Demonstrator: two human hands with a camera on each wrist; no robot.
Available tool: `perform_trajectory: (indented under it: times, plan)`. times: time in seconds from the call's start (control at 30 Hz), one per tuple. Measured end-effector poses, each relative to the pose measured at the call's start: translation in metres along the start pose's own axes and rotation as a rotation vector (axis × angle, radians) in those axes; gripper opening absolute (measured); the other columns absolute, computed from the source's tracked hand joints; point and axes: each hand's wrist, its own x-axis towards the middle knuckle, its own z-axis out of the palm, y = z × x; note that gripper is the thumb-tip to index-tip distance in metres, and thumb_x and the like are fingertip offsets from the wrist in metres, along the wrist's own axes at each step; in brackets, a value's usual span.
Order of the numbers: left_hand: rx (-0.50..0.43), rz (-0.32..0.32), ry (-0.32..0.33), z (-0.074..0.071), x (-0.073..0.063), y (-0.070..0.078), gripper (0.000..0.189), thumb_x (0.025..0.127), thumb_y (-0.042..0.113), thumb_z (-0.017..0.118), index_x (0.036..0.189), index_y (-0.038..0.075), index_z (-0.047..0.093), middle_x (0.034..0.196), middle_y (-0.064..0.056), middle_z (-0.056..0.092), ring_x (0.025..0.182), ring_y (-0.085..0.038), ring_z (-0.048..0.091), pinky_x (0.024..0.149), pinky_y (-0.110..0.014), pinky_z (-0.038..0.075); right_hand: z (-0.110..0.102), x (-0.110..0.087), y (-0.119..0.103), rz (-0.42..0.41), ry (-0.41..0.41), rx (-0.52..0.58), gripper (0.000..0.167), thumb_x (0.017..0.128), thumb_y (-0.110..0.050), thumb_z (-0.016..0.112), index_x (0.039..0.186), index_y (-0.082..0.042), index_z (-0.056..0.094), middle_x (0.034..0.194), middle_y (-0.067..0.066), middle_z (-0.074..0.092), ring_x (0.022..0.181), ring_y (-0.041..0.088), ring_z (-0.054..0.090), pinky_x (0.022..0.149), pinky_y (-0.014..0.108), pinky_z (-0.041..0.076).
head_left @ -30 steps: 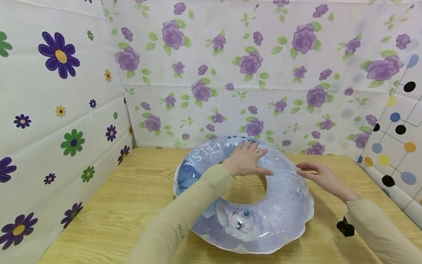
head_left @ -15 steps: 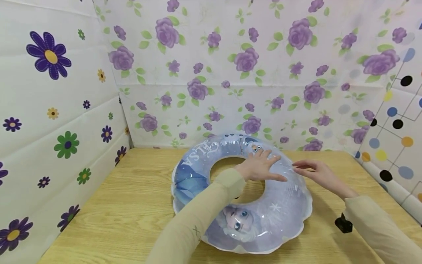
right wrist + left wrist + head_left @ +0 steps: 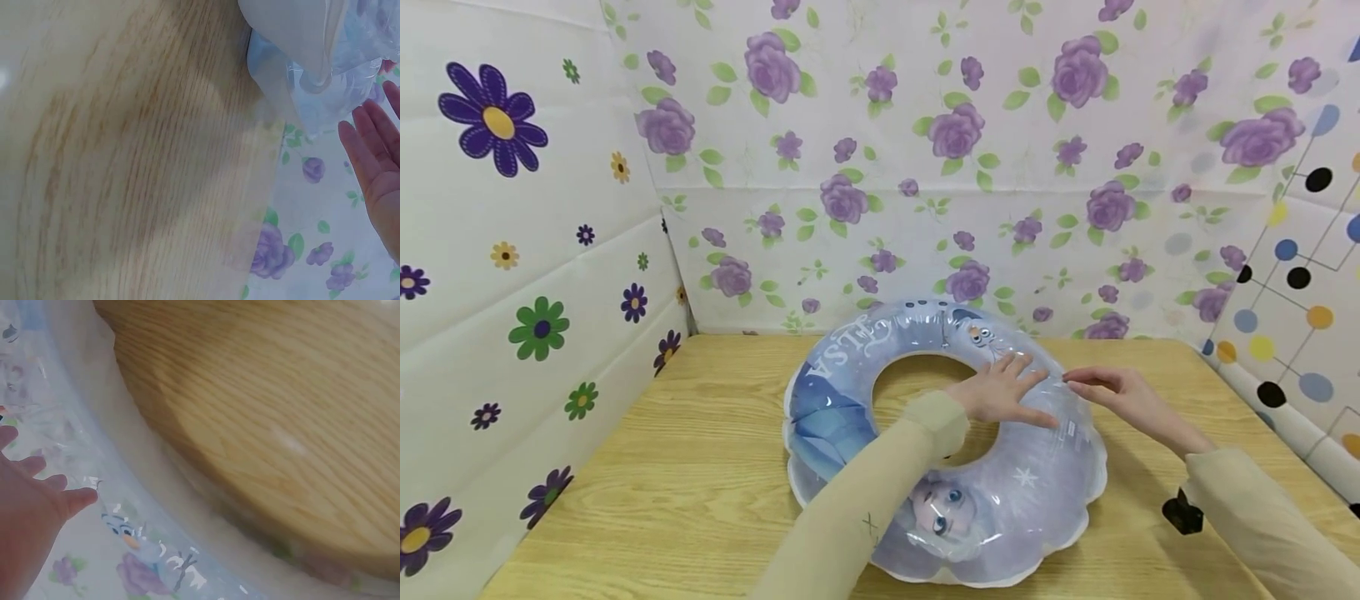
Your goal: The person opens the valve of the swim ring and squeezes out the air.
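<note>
An inflated swim ring (image 3: 850,425), pale blue and lilac with cartoon figures and lettering, lies flat on the wooden table. Over its right inner side, my left hand (image 3: 1003,396) is spread with the palm down. Those fingers of the left hand (image 3: 31,506) also show spread above the ring in the left wrist view. My right hand (image 3: 1120,400) is at the ring's right outer edge, thumb and fingertips close together there. In the right wrist view its fingers look straight, beside the clear plastic of the ring. Whether they touch it I cannot tell.
A small black object (image 3: 1182,512) shows by the right sleeve. The wooden table (image 3: 715,467) meets a rose-print sheet (image 3: 887,150) at the back. Flower-print (image 3: 542,250) and dotted (image 3: 1300,317) sheets stand at left and right.
My left hand has moved right and toward me across the ring, uncovering its far inner rim. The right hand stays by the outer edge. The head view has shifted slightly.
</note>
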Motion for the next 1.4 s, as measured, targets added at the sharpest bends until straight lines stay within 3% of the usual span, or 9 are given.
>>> perform_trajectory:
  times: [0.3, 0.5, 0.67, 1.0, 1.27, 1.4]
  plan:
    - [-0.057, -0.018, -0.012, 0.013, 0.007, -0.003, 0.086, 0.075, 0.075, 0.041, 0.145, 0.034, 0.011, 0.150, 0.004, -0.004, 0.133, -0.020, -0.005, 0.103, -0.044, 0.009, 0.001, -0.002, 0.003, 0.011, 0.005, 0.003, 0.035, 0.094, -0.026, 0.051, 0.121, -0.004, 0.057, 0.121, 0.011, 0.053, 0.109, 0.031, 0.047, 0.082, 0.050, 0.041]
    - [-0.042, -0.022, -0.004, 0.016, 0.009, -0.004, 0.090, 0.074, 0.074, 0.045, 0.146, 0.035, 0.009, 0.150, 0.003, -0.003, 0.133, -0.022, -0.004, 0.103, -0.042, 0.009, 0.003, -0.003, 0.000, 0.044, 0.007, 0.089, 0.032, 0.093, -0.024, 0.054, 0.111, 0.001, 0.059, 0.101, 0.015, 0.061, 0.087, 0.028, 0.059, 0.073, 0.043, 0.048]
    - [-0.063, -0.031, -0.008, 0.018, 0.008, -0.004, 0.090, 0.074, 0.073, 0.047, 0.146, 0.034, 0.009, 0.150, 0.003, -0.004, 0.133, -0.021, -0.005, 0.103, -0.043, 0.009, 0.010, -0.001, -0.005, 0.094, -0.023, 0.107, 0.030, 0.089, -0.027, 0.060, 0.103, -0.001, 0.060, 0.088, 0.012, 0.061, 0.074, 0.025, 0.059, 0.065, 0.040, 0.049]
    - [-0.056, -0.030, -0.017, 0.018, 0.009, -0.004, 0.092, 0.073, 0.074, 0.048, 0.146, 0.034, 0.007, 0.149, 0.004, -0.007, 0.133, -0.022, -0.005, 0.103, -0.043, 0.009, 0.015, 0.004, -0.008, -0.112, 0.070, 0.021, 0.008, 0.086, -0.006, 0.062, 0.092, -0.002, 0.065, 0.082, 0.007, 0.064, 0.067, 0.019, 0.062, 0.059, 0.035, 0.051]
    - [-0.070, -0.015, -0.022, 0.019, 0.010, -0.006, 0.092, 0.073, 0.074, 0.047, 0.146, 0.033, 0.008, 0.150, 0.004, -0.006, 0.133, -0.021, -0.005, 0.103, -0.042, 0.008, 0.016, 0.000, -0.001, 0.010, 0.084, 0.019, 0.021, 0.088, -0.024, 0.062, 0.096, -0.005, 0.064, 0.081, 0.006, 0.063, 0.067, 0.021, 0.060, 0.060, 0.038, 0.050]
    - [-0.069, -0.020, -0.021, 0.022, 0.013, -0.008, 0.092, 0.073, 0.074, 0.047, 0.145, 0.035, 0.007, 0.149, 0.005, -0.006, 0.133, -0.020, -0.006, 0.103, -0.041, 0.007, 0.019, -0.003, 0.002, -0.008, 0.126, 0.019, 0.020, 0.088, -0.023, 0.061, 0.097, -0.005, 0.065, 0.082, 0.005, 0.064, 0.068, 0.020, 0.061, 0.061, 0.037, 0.050]
